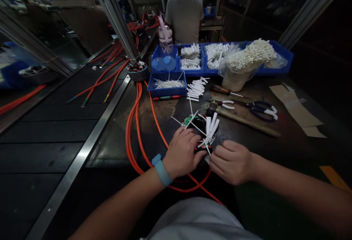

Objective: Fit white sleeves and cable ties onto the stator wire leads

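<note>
A round dark motor stator (pixel 202 128) with white sleeves and thin white ties sticking out of it lies on the dark workbench. My left hand (pixel 183 153), with a blue band on the wrist, grips the stator's near left edge with curled fingers. My right hand (pixel 232 161) is closed in a pinch at the stator's near right edge, on a white tie or sleeve too small to make out. An orange cable (pixel 137 137) loops from the stator past my left arm.
Blue bins (pixel 167 86) hold white sleeves and ties; a bag of white tubes (pixel 249 58) stands behind. Loose sleeves (pixel 195 88), a screwdriver (pixel 224 91), cutters (pixel 224 104) and scissors (pixel 262 109) lie beyond the stator. A conveyor (pixel 55 130) runs left. A person (pixel 184 12) stands at the back.
</note>
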Demonstrator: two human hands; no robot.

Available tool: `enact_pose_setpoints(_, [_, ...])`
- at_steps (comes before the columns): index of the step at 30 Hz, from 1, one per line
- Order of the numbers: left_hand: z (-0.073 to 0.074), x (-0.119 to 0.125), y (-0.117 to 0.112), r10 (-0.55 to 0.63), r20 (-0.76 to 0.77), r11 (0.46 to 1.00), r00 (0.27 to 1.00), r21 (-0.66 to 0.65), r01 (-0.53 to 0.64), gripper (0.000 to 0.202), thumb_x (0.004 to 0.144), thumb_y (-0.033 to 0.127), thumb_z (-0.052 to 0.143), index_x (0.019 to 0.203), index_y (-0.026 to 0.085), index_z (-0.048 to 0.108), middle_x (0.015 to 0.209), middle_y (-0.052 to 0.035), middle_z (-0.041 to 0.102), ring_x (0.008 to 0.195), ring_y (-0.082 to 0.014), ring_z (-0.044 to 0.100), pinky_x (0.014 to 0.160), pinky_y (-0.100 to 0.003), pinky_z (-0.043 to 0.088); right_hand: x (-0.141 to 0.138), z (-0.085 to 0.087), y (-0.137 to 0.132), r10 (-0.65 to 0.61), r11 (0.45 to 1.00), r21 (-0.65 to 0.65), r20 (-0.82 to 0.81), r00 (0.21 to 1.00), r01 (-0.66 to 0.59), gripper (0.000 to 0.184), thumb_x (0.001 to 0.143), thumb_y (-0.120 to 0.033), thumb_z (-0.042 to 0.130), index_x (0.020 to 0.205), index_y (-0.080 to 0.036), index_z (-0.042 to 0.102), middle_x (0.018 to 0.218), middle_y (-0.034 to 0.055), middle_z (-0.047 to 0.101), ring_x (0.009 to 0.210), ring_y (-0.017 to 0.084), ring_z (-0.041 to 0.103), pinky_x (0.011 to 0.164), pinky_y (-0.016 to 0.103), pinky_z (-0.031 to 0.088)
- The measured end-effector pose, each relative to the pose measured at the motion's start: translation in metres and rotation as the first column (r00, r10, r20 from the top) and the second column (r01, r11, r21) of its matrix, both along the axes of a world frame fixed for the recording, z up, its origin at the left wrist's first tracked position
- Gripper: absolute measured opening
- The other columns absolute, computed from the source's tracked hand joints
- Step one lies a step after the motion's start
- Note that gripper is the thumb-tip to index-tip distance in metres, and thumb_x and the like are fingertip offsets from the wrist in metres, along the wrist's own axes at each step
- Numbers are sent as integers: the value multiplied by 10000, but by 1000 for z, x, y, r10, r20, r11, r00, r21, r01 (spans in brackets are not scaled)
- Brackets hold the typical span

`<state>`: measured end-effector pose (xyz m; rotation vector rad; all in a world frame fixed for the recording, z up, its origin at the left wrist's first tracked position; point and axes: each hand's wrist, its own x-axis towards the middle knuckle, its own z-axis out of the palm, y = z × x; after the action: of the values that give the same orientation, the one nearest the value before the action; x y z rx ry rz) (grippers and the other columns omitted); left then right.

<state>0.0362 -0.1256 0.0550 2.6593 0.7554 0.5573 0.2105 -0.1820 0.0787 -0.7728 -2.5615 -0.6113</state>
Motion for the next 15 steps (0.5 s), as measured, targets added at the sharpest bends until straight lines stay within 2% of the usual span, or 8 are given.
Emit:
enact_pose_setpoints(2, [-1, 0, 2, -40, -4, 999, 999, -7, 40, 248, 770, 316, 588, 947, 143, 608, 966, -107, 662, 993, -245, 562, 993, -450, 350, 2, 4, 19, -59, 996, 66, -22, 998, 60, 388, 922, -133, 371, 563, -174, 511, 545, 22, 403, 563, 161, 355, 522, 328, 182])
enact_pose_setpoints(4, [-2, 0, 4, -46, -5, 999, 999, -14, 46, 248, 789, 330, 571, 946, 142, 608, 952, -103, 664, 973, -240, 567, 968, -440, 365, 7, 8, 37, -157, 985, 53, -86, 984, 161, 395, 932, -187, 374, 561, -173, 509, 549, 30, 423, 582, 169, 373, 539, 329, 215])
enact_pose_setpoints(6, [-2, 0, 5, -52, -21, 998, 998, -20, 51, 276, 806, 355, 558, 982, 147, 602, 977, -104, 664, 992, -247, 565, 960, -445, 363, 16, 9, 44, -208, 976, -101, -189, 960, 191, 386, 954, -242, 359, 629, -166, 554, 616, 44, 495, 655, 183, 433, 596, 330, 287])
enact_pose_setpoints(8, [-2, 0, 6, -65, -27, 998, 998, -22, 64, 286, 813, 371, 550, 999, 159, 598, 994, -103, 665, 988, -248, 572, 953, -445, 364, 25, 8, 37, -221, 939, -323, -290, 931, 122, 338, 973, -347, 368, 838, -159, 615, 788, 66, 568, 791, 202, 485, 696, 339, 355])
enact_pose_setpoints(10, [-2, 0, 7, -76, -26, 997, 997, -17, 75, 293, 816, 380, 542, 1008, 164, 593, 993, -103, 668, 971, -244, 581, 943, -440, 370, 28, 5, 24, -234, 875, -480, -294, 927, 68, 357, 958, -445, 405, 1048, -154, 592, 937, 93, 567, 893, 221, 487, 790, 363, 379])
enact_pose_setpoints(11, [-2, 0, 7, -77, -25, 997, 997, -11, 77, 287, 813, 370, 541, 1004, 162, 592, 987, -102, 669, 962, -242, 583, 940, -437, 373, 28, 2, 18, -239, 857, -508, -249, 939, 84, 374, 948, -455, 421, 1088, -146, 580, 957, 103, 559, 906, 230, 482, 823, 379, 377])
enact_pose_setpoints(13, [-2, 1, 7, -70, -32, 998, 997, 4, 70, 269, 798, 347, 547, 980, 155, 593, 967, -98, 668, 948, -239, 581, 942, -431, 375, 22, -4, 11, -253, 872, -459, -120, 960, 172, 306, 953, -362, 418, 1034, -136, 608, 907, 105, 556, 879, 237, 475, 864, 408, 358])
enact_pose_setpoints(15, [-3, 2, 6, -51, -46, 998, 998, 19, 52, 253, 782, 328, 559, 954, 146, 592, 960, -98, 664, 951, -239, 573, 956, -427, 370, 15, -13, 12, -251, 918, -328, -44, 967, 223, 281, 949, -226, 374, 903, -138, 637, 830, 94, 553, 824, 227, 465, 868, 408, 345])
